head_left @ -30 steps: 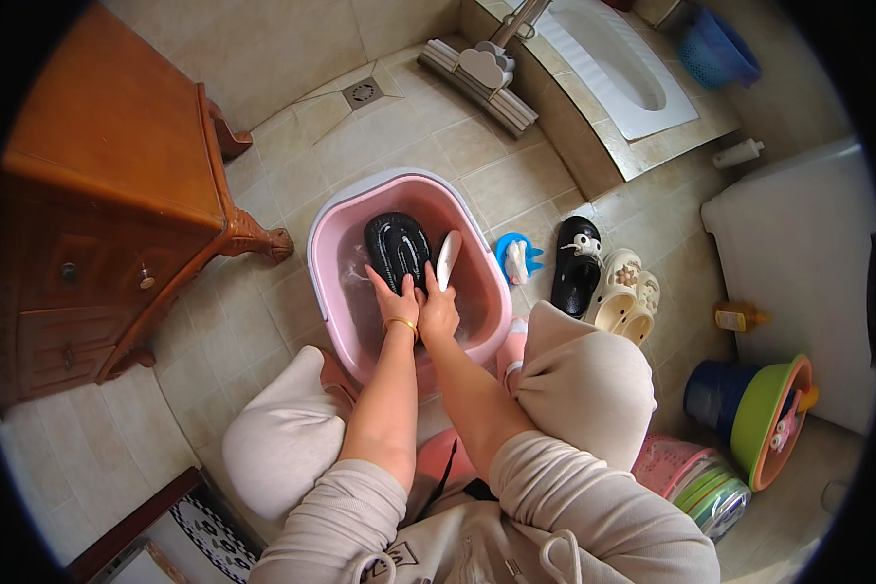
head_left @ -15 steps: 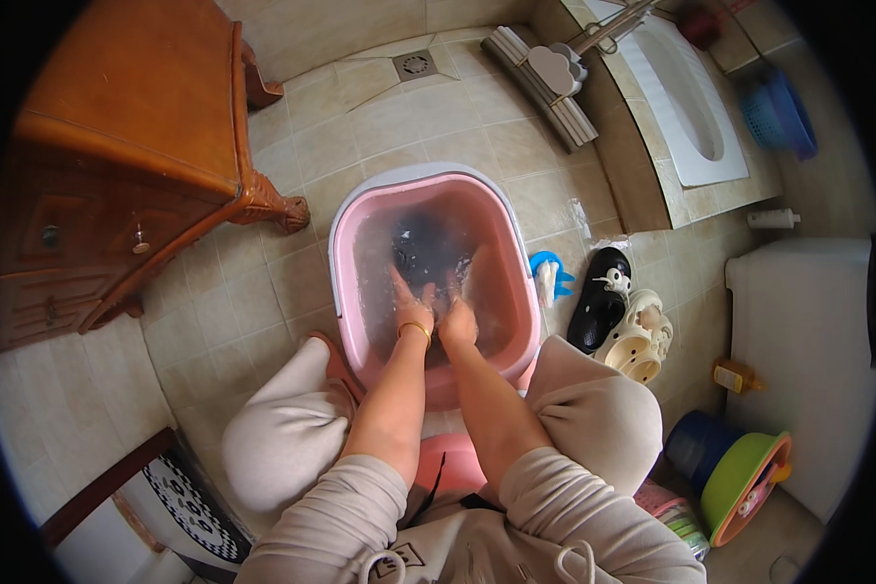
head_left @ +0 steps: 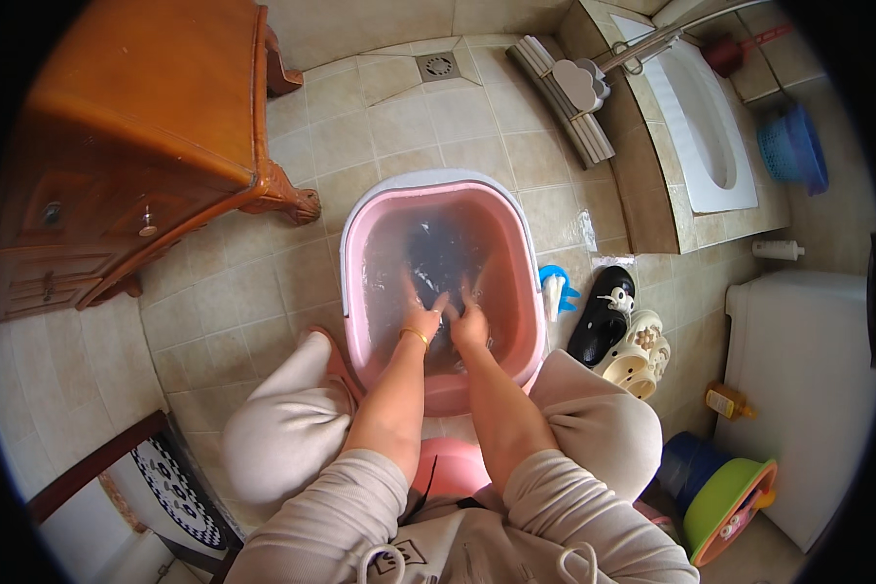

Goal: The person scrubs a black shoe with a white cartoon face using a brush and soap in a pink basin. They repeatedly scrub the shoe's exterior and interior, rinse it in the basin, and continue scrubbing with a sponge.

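A pink tub (head_left: 356,321) with a grey-white rim holds cloudy water in front of me. Under the water lies a dark, soft-looking mass (head_left: 436,248), its kind blurred by the murk. My left hand (head_left: 421,317), with a gold bracelet (head_left: 415,336) at the wrist, dips into the water with fingers spread. Close beside it, my right hand (head_left: 471,323) is also partly under, fingers apart. Both hands lie just nearer to me than the dark mass; the submerged fingertips are hard to make out.
An orange-brown wooden cabinet (head_left: 156,117) stands left. Right of the tub are a blue plastic piece (head_left: 558,289), a black clog (head_left: 603,316) and a cream clog (head_left: 638,355). A squat toilet (head_left: 701,127), white appliance (head_left: 798,389) and green basin (head_left: 725,506) stand farther right.
The whole view has shifted slightly, so the tub sits a little lower and more to the right. My hands stay in the water, their fingers in a slightly different pose.
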Tool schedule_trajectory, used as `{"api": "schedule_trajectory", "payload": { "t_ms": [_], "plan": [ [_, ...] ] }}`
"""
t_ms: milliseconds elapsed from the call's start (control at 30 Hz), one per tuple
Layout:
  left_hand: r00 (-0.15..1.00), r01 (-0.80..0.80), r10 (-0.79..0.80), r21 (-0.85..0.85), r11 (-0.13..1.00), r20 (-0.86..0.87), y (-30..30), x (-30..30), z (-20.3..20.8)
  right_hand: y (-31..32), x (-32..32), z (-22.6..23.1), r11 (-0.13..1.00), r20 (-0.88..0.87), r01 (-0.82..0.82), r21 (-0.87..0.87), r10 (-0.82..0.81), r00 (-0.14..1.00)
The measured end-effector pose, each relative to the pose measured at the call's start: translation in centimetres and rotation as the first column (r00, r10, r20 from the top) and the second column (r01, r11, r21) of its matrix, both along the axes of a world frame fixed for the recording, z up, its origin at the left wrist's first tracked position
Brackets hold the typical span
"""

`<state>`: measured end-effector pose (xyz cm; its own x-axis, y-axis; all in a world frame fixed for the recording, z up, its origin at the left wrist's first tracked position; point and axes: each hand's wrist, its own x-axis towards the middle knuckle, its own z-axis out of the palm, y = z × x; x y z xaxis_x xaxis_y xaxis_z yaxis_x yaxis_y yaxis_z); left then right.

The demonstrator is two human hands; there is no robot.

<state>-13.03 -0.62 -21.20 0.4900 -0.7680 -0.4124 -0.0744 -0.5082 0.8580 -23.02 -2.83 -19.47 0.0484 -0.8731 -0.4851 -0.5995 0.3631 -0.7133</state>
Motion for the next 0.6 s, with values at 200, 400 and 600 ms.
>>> {"api": "schedule_trajectory", "payload": {
  "t_ms": [200, 400, 600],
  "plan": [
    [0.901, -0.385, 0.426, 0.294, 0.875, -0.086, 2.1, -0.4, -0.8, -1.4, 0.0, 1.6, 0.910, 0.290, 0.088, 0.406, -0.219, 0.931],
    [0.843, -0.450, 0.457, 0.095, 0.888, -0.282, 2.9, -0.8, 2.1, -0.8, 0.0, 4.7, 0.962, -0.266, -0.243, -0.126, 0.203, 0.942],
    [0.794, -0.495, 0.492, 0.091, 0.864, -0.357, 3.7, -0.7, -0.6, 1.7, -0.7, 8.6, 0.834, -0.466, -0.524, -0.172, 0.400, 0.790]
  ]
}}
